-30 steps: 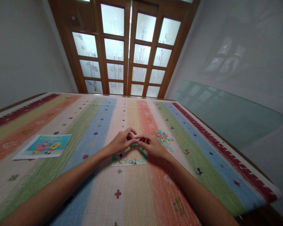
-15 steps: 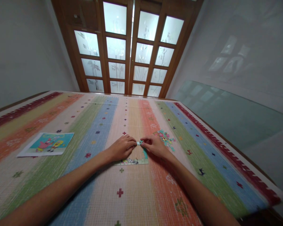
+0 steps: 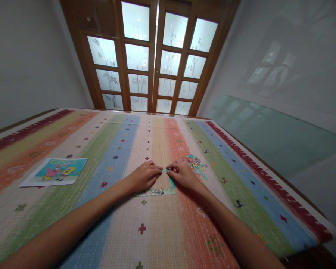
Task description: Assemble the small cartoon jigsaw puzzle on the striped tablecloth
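Observation:
Between my fingertips, small teal jigsaw puzzle pieces point(image 3: 164, 170) meet at the far corner of a partly joined puzzle border point(image 3: 156, 192). The border shows a multicoloured near edge and a teal strip on its right side. My left hand point(image 3: 146, 175) is closed, its fingertips pinching at the pieces from the left. From the right, my right hand point(image 3: 182, 173) pinches at the same spot with thumb and forefinger. The left hand and forearm hide the left part of the border. Just beyond my right hand lies a heap of loose puzzle pieces point(image 3: 196, 163).
A printed picture sheet point(image 3: 56, 172) with two cartoon figures on teal lies at the left. A striped, patterned cloth point(image 3: 123, 224) covers the table. Past the far edge stand wooden doors with frosted panes point(image 3: 140, 56). White walls rise on both sides.
My fingertips have drawn slightly closer together over the pieces, and less of the pale piece surface shows between them. The loose heap and the picture sheet stay put.

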